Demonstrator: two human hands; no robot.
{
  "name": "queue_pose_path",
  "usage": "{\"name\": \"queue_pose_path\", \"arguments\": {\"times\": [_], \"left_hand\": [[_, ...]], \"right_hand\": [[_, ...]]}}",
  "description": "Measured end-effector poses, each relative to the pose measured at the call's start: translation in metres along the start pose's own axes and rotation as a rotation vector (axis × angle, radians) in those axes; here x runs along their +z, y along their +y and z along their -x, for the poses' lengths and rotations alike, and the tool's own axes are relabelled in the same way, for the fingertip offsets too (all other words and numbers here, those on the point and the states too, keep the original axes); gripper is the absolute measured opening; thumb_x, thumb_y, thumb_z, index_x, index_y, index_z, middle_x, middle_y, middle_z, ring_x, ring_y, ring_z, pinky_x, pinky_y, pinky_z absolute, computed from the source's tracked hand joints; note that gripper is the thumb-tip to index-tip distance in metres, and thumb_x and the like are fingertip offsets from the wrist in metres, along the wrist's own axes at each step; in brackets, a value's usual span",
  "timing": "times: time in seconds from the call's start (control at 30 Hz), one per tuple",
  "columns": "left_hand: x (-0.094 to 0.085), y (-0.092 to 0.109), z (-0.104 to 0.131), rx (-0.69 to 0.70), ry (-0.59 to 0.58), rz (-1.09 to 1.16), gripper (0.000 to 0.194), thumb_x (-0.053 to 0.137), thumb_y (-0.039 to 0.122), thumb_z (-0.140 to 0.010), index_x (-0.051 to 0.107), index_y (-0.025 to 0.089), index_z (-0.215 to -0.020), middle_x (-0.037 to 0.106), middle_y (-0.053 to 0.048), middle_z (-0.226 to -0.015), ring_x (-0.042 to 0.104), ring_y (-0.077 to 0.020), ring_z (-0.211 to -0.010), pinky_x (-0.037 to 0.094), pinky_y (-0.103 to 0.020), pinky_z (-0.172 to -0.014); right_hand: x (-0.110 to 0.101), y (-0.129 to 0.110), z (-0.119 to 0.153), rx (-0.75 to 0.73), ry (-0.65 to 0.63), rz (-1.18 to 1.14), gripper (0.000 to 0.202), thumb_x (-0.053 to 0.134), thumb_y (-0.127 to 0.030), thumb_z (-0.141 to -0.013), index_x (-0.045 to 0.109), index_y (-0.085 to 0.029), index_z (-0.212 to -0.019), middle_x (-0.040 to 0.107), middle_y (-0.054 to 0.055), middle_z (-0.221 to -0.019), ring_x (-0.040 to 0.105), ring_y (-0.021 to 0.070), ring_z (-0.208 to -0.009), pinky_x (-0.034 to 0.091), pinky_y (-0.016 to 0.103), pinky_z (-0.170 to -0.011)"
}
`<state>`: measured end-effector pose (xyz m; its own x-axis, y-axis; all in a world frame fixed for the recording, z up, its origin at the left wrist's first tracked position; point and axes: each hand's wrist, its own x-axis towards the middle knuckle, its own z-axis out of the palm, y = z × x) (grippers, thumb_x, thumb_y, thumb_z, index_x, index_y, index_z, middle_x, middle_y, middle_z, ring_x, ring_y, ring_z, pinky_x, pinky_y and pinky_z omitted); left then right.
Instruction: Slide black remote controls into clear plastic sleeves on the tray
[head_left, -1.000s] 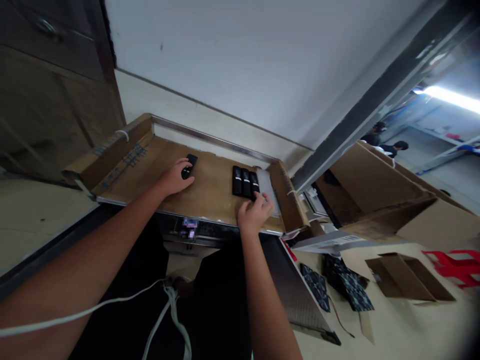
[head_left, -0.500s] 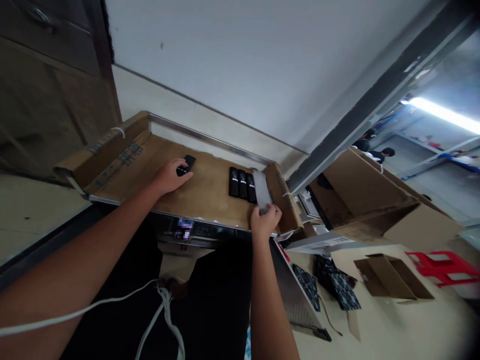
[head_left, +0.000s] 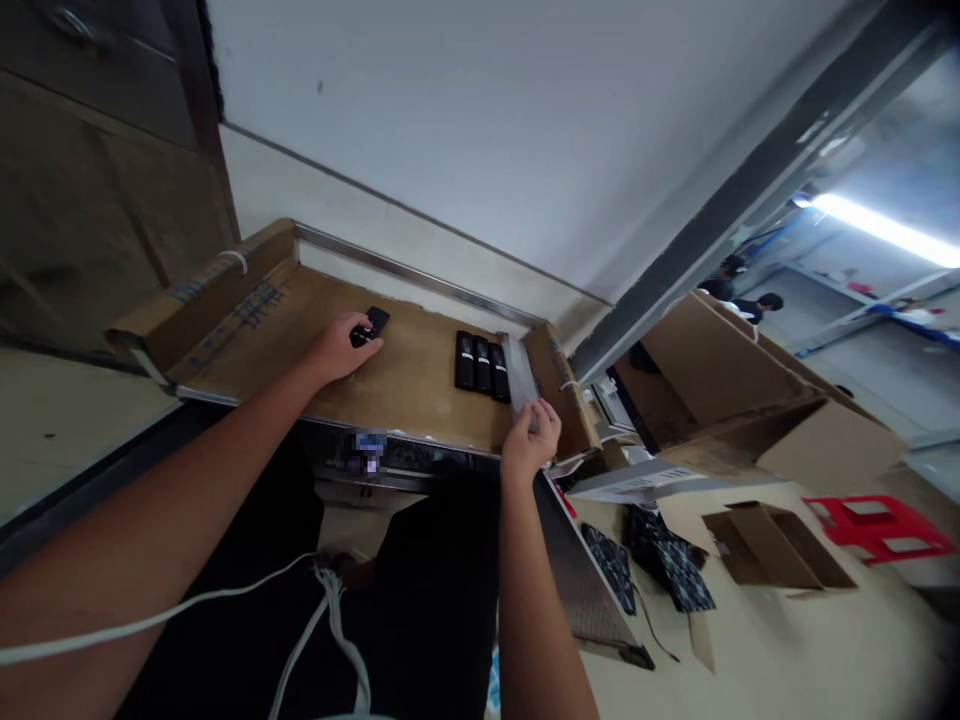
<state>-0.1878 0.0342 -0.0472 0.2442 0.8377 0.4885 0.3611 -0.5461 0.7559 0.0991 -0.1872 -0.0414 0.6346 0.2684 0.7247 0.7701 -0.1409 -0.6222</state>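
My left hand is closed around a black remote control, which lies buttons up, low over the cardboard-lined tray. Three black remotes sit side by side right of it, each with a small white label. Beside them, along the tray's right wall, is a translucent whitish plastic sleeve. Fingers of my right hand pinch the sleeve's near end; whether it is one sleeve or a stack I cannot tell.
Cardboard walls with white ties edge the tray left and right. A white panel rises behind it. To the right stand a large open carton, a smaller carton on the floor and a red plastic stool. People are far off.
My right hand has lifted the near end of the sleeve slightly, so it now looks narrower and tilted. My left hand stays on the remote. The view has shifted a little.
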Motion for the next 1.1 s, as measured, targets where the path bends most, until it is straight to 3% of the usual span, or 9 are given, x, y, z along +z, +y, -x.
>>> {"name": "queue_pose_path", "arguments": {"times": [0.1, 0.27, 0.4, 0.53, 0.63, 0.73, 0.9, 1.0, 1.1], "left_hand": [[-0.001, 0.001, 0.000, -0.043, 0.018, -0.007, 0.034, 0.071, 0.043, -0.074, 0.069, 0.023, -0.101, 0.071, -0.009, -0.111, 0.065, -0.0267, -0.107, 0.050, -0.040, -0.101], [-0.009, 0.010, 0.000, -0.258, 0.016, 0.145, 0.043, 0.055, 0.059, -0.084, 0.073, 0.020, -0.085, 0.074, -0.008, -0.086, 0.069, -0.0268, -0.087, 0.054, -0.039, -0.088], [-0.017, 0.014, 0.000, -0.408, 0.136, 0.351, 0.048, 0.051, 0.061, -0.087, 0.071, 0.018, -0.077, 0.071, -0.006, -0.075, 0.068, -0.0254, -0.080, 0.057, -0.034, -0.079], [-0.019, 0.009, -0.002, -0.476, 0.207, 0.345, 0.021, 0.069, 0.037, -0.073, 0.072, 0.017, -0.078, 0.072, -0.004, -0.077, 0.066, -0.0211, -0.074, 0.055, -0.030, -0.071], [-0.018, 0.005, -0.004, -0.437, 0.245, 0.378, 0.020, 0.066, 0.033, -0.072, 0.073, 0.017, -0.083, 0.071, -0.003, -0.079, 0.064, -0.0181, -0.073, 0.053, -0.026, -0.068], [-0.017, 0.002, -0.005, -0.403, 0.301, 0.394, 0.017, 0.064, 0.032, -0.074, 0.071, 0.017, -0.080, 0.068, -0.001, -0.075, 0.060, -0.0163, -0.069, 0.049, -0.024, -0.063], [-0.018, -0.002, -0.006, -0.306, 0.540, 0.380, 0.014, 0.060, 0.030, -0.080, 0.062, 0.019, -0.071, 0.057, 0.001, -0.067, 0.053, -0.0149, -0.066, 0.046, -0.024, -0.062], [-0.020, 0.000, -0.006, -0.320, 0.572, 0.401, 0.010, 0.062, 0.027, -0.079, 0.062, 0.019, -0.073, 0.058, 0.001, -0.069, 0.054, -0.0153, -0.066, 0.046, -0.024, -0.062], [-0.021, 0.005, -0.006, -0.356, 0.566, 0.435, 0.005, 0.065, 0.023, -0.076, 0.064, 0.018, -0.074, 0.062, 0.000, -0.072, 0.057, -0.0157, -0.068, 0.047, -0.024, -0.062]], "right_hand": [[0.018, -0.041, 0.023, -0.132, -0.158, -0.160, 0.031, 0.051, -0.032, -0.098, 0.076, -0.015, -0.104, 0.066, 0.015, -0.115, 0.062, 0.0245, -0.113, 0.051, 0.046, -0.103], [0.075, -0.124, 0.071, -0.318, -0.507, -0.328, 0.028, 0.051, -0.020, -0.097, 0.077, -0.025, -0.103, 0.063, 0.010, -0.127, 0.054, 0.0245, -0.126, 0.046, 0.048, -0.111], [0.104, -0.162, 0.084, -0.392, -0.754, -0.337, 0.032, 0.050, -0.015, -0.095, 0.076, -0.026, -0.111, 0.056, 0.010, -0.139, 0.046, 0.0254, -0.136, 0.041, 0.048, -0.116], [0.115, -0.166, 0.083, -0.243, -0.795, -0.277, 0.045, 0.059, -0.022, -0.093, 0.061, -0.021, -0.138, 0.046, 0.016, -0.149, 0.038, 0.0306, -0.143, 0.036, 0.052, -0.119], [0.122, -0.166, 0.080, -0.132, -0.822, -0.208, 0.044, 0.062, -0.038, -0.094, 0.063, -0.022, -0.135, 0.042, 0.017, -0.152, 0.036, 0.0349, -0.145, 0.033, 0.056, -0.119], [0.126, -0.170, 0.077, -0.177, -0.882, -0.135, 0.049, 0.065, -0.050, -0.092, 0.065, -0.023, -0.133, 0.039, 0.017, -0.155, 0.031, 0.0367, -0.149, 0.029, 0.056, -0.121], [0.129, -0.178, 0.072, -0.148, -0.895, -0.035, 0.062, 0.067, -0.038, -0.088, 0.052, -0.024, -0.146, 0.035, 0.017, -0.158, 0.033, 0.0341, -0.149, 0.032, 0.050, -0.120], [0.132, -0.178, 0.071, -0.143, -0.897, 0.033, 0.064, 0.060, -0.025, -0.090, 0.044, -0.017, -0.151, 0.036, 0.021, -0.158, 0.036, 0.0329, -0.147, 0.034, 0.046, -0.118], [0.135, -0.177, 0.071, -0.146, -0.862, 0.135, 0.058, 0.044, -0.014, -0.095, 0.038, -0.005, -0.152, 0.051, 0.026, -0.145, 0.047, 0.0325, -0.135, 0.037, 0.047, -0.112]]}}
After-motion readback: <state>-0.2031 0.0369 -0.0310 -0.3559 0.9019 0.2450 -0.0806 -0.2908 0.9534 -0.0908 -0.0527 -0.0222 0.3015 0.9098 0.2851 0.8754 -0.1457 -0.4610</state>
